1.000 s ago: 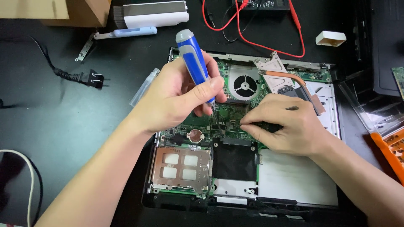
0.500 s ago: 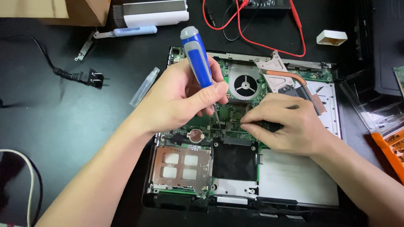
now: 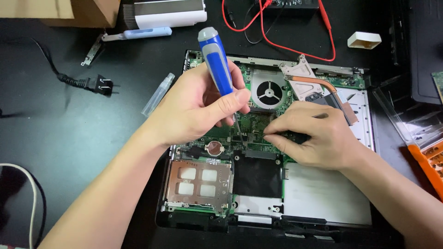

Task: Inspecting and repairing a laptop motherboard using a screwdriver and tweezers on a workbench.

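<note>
My left hand is gripping a blue-and-grey screwdriver, its thin shaft tip hidden below my fingers. My right hand is pinching something unseen on the green board.

Out past the left hand on the black worktop lie a clear plastic tube, a black power plug with its cord, and a pale blue pen-shaped tool. Well beyond both hands run red test leads, with a small white block past the right hand. An orange parts box sits at that hand's outer side.
</note>
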